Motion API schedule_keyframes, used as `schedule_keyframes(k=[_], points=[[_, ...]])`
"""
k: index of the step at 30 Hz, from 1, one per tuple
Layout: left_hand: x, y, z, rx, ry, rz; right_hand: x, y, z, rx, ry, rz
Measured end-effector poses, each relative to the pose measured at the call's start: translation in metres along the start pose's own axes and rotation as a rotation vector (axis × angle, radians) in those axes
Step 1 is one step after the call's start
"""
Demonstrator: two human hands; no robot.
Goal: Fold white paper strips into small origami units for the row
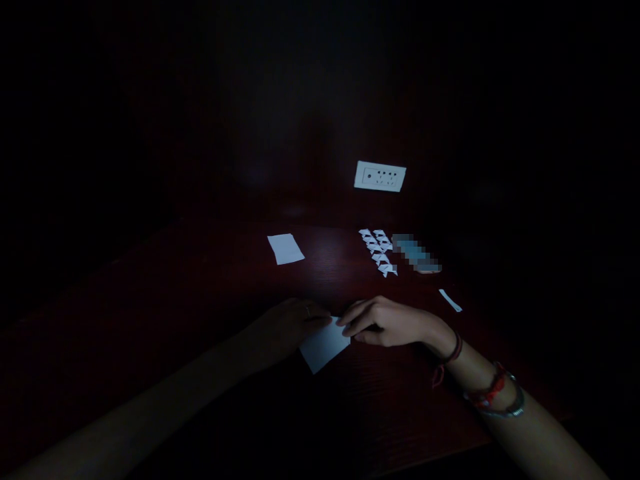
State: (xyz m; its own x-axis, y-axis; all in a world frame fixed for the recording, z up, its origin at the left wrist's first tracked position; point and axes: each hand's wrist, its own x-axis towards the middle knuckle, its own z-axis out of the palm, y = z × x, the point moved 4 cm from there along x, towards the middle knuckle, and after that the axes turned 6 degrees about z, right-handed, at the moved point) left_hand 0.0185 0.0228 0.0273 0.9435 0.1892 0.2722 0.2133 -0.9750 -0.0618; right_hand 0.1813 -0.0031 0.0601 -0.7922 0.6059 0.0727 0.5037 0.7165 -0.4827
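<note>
A white sheet of paper (324, 347) lies tilted on the dark red table in front of me. My left hand (295, 323), in shadow and wearing a ring, has its fingers closed on the sheet's upper left edge. At the upper right edge, my right hand (377, 321) grips the same paper between bent fingers and thumb. The fingertips of both hands come close together at the top of the sheet. Bracelets circle the right wrist and forearm. Some left fingers are too dark to make out.
Farther back lies another piece of white paper (287, 249). Right of it are several small folded paper pieces (379, 251) in rows, beside a blurred-out phone-like object (416, 253). A narrow paper strip (450, 300) rests near the right edge. A socket plate (380, 177) is on the wall.
</note>
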Motion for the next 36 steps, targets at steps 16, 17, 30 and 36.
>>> schedule_keyframes(k=[16, 17, 30, 36], points=[[-0.002, 0.007, -0.001, -0.015, -0.049, -0.003, -0.001, 0.003, 0.001, -0.044, 0.062, 0.026], [-0.002, 0.007, -0.001, -0.020, -0.056, 0.000, -0.001, 0.003, 0.001, -0.053, 0.079, 0.035], [0.000, 0.003, 0.009, -0.026, 0.003, 0.025, 0.004, 0.008, 0.004, -0.241, 0.151, 0.124], [0.000, 0.001, 0.008, -0.019, 0.004, 0.031, 0.006, 0.005, 0.004, -0.361, 0.127, 0.155]])
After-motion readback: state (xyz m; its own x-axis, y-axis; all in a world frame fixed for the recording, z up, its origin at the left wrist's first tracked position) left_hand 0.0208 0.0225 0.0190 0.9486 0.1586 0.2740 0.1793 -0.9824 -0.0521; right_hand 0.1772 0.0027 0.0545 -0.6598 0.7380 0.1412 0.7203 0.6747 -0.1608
